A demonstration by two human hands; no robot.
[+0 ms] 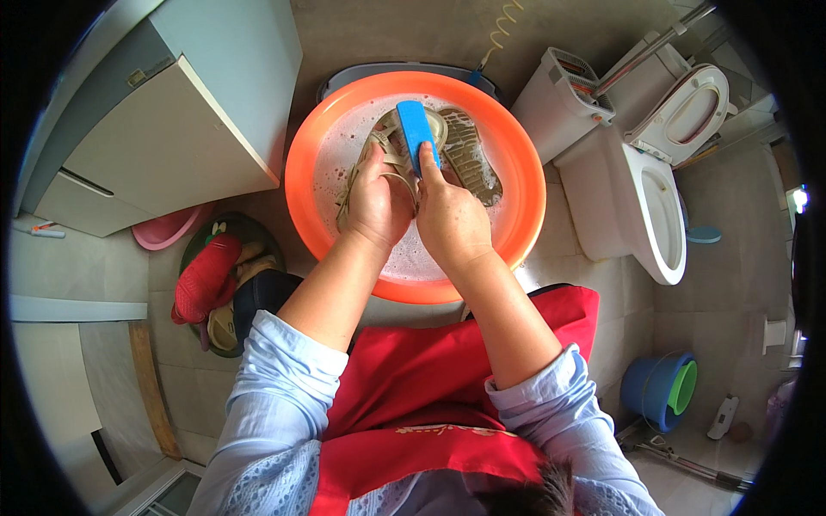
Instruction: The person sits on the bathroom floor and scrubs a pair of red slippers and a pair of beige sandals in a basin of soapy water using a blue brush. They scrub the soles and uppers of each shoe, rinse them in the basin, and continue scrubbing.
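An orange plastic basin [530, 193] holds foamy water in front of me. My left hand [381, 193] grips a beige strappy sandal [387, 138] over the water, its straps around the fingers. A blue-backed scrubbing brush [413, 126] is in my right hand [452, 216], with the index finger laid along its back. The brush lies against the sandal; its bristles are hidden. To the right, a second shoe [474, 158] rests in the suds with its patterned brown sole up.
A cabinet [174, 142] stands at the left, above a pink basin [161, 235] and a dark green tub [279, 248] holding shoes and a red item [206, 277]. At the right are a white bin [539, 97], a toilet [600, 187] and a blue bucket [645, 387].
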